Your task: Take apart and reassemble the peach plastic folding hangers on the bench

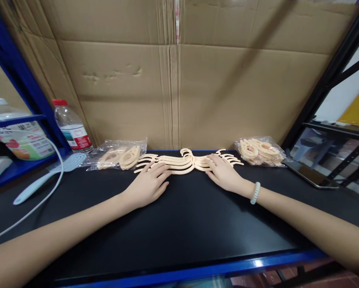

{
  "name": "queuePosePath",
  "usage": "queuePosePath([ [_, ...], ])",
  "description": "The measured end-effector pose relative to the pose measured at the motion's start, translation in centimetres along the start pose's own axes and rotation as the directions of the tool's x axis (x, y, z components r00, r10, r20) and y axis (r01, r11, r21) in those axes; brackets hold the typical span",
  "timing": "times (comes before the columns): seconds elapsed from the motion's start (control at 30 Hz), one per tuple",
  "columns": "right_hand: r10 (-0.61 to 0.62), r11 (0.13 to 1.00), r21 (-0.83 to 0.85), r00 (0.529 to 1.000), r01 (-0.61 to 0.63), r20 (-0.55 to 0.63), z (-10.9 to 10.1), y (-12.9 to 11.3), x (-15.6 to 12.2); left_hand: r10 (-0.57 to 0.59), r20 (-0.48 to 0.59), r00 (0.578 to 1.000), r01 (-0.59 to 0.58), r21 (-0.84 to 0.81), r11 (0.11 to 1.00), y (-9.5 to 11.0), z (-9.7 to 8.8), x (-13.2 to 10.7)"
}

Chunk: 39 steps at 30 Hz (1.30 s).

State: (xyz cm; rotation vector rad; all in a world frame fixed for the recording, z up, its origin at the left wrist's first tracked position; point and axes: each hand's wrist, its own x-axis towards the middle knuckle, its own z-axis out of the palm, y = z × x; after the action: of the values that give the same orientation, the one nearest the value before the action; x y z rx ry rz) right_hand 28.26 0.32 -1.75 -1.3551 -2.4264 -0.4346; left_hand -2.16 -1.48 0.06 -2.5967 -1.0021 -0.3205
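Observation:
Several cream-coloured clothes hangers [179, 163] lie overlapped in a flat stack towards the back of the black table, their hooks bunched at the middle. My left hand [148, 183] rests palm down over the left arms of the stack, its fingers stretched out and touching them. On the right side of the stack lies my right hand [223, 174], also palm down with fingers extended over the hangers. A pale coiled band [255, 193] circles my right wrist. The undersides of both hands are hidden.
Clear bags of cream plastic pieces, a left bag [119, 156] and a right bag [259, 152], flank the hangers. A hairbrush [52, 174], white cable [55, 188] and red-capped bottle [73, 128] stand left. A phone-like dark slab [311, 175] lies right. Cardboard [122, 96] walls the back.

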Motion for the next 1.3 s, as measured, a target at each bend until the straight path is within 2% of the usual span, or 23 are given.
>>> queuePosePath([
  [0.13, -0.017, 0.999, 0.049, 0.999, 0.019, -0.052, -0.2, 0.5, -1.2, 0.072, -0.085, 0.994, -0.074, -0.01, 0.997, 0.2, -0.2, -0.1],
  [0.33, -0.019, 0.985, 0.173, 0.998, 0.029, -0.061, -0.1, 1.2, -1.5, -0.004, -0.095, 0.995, -0.013, -0.173, 0.985, -0.1, 0.2, -0.3],
  [0.5, -0.016, 0.98, 0.194, 0.998, 0.029, -0.064, -0.2, 1.5, -1.4, -0.026, -0.093, 0.995, 0.004, -0.225, 0.974, -0.2, 0.3, -0.3],
  [1.3, 0.068, 0.94, 0.338, 0.994, -0.034, -0.09, -0.1, 2.6, -1.6, 0.012, -0.129, 0.992, -0.035, -0.177, 0.984, -0.1, 0.2, -0.4],
])
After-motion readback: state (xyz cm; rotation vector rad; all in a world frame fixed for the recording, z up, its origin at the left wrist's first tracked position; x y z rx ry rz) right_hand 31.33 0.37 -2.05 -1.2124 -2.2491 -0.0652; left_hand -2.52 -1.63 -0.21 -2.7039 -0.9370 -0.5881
